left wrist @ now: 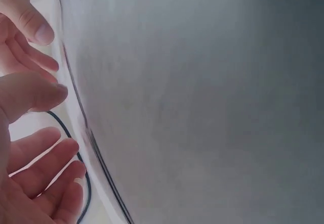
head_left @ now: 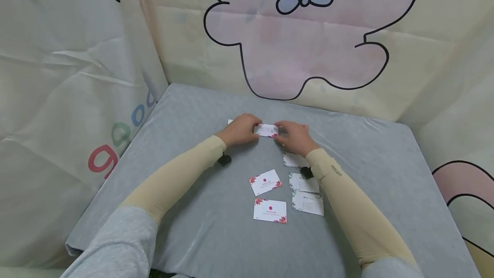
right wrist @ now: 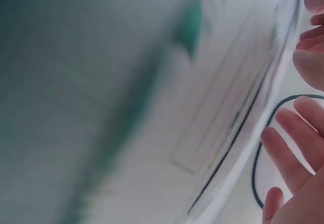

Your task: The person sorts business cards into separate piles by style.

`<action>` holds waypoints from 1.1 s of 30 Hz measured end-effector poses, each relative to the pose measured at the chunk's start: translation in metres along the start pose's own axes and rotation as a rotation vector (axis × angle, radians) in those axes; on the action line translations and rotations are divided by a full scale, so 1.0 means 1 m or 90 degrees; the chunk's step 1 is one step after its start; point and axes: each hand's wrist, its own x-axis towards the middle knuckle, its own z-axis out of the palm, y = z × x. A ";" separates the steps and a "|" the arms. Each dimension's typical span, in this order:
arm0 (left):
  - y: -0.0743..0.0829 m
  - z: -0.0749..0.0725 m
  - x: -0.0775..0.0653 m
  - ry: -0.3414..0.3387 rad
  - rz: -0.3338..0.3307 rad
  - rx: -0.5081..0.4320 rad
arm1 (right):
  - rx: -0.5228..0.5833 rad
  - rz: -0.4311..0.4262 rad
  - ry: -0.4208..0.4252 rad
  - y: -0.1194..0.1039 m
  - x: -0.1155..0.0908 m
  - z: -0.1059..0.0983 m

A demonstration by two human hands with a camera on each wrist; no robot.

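Note:
In the head view, a white card (head_left: 266,130) with pink floral corners and small print lies between both hands. My left hand (head_left: 240,129) grips its left end, thumb at the near edge and forefinger at the far edge. At the right end, my right hand (head_left: 296,136) holds it the same way. Both wrist views show the left hand (left wrist: 40,158) and right hand (right wrist: 298,153) with thumb apart from curved fingers; the held card cannot be made out there. Another white card (head_left: 230,121) peeks out behind the left hand, mostly covered.
Nearer me lie two red-flowered cards, one tilted (head_left: 265,182) and one lower (head_left: 270,211). Right of them is a column of green-leaf cards (head_left: 307,202), partly under the right wrist. A grey cloth covers the table (head_left: 208,235); printed curtains (head_left: 308,55) hang behind and beside it.

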 end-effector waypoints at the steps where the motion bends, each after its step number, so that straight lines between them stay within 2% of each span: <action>1: 0.000 0.001 -0.005 0.006 0.007 -0.004 | 0.000 -0.005 0.005 -0.001 -0.005 -0.001; 4: 0.005 0.003 -0.024 0.017 0.032 -0.004 | -0.012 -0.036 0.005 -0.006 -0.027 -0.003; 8: 0.018 0.006 -0.056 0.014 0.077 0.028 | -0.075 -0.112 -0.021 -0.016 -0.060 -0.002; 12: 0.037 0.011 -0.088 -0.016 0.109 0.039 | -0.087 -0.179 -0.050 -0.029 -0.087 -0.001; 17: 0.058 0.020 -0.120 -0.060 0.112 0.039 | -0.084 -0.198 -0.070 -0.036 -0.105 0.000; 21: 0.064 0.025 -0.129 -0.063 0.112 0.052 | -0.093 -0.189 -0.088 -0.037 -0.107 0.001; 28: 0.062 0.024 -0.133 -0.064 0.080 0.017 | -0.087 -0.181 -0.090 -0.039 -0.110 0.003; 33: 0.061 0.023 -0.133 -0.060 0.096 0.019 | -0.088 -0.174 -0.080 -0.040 -0.114 0.003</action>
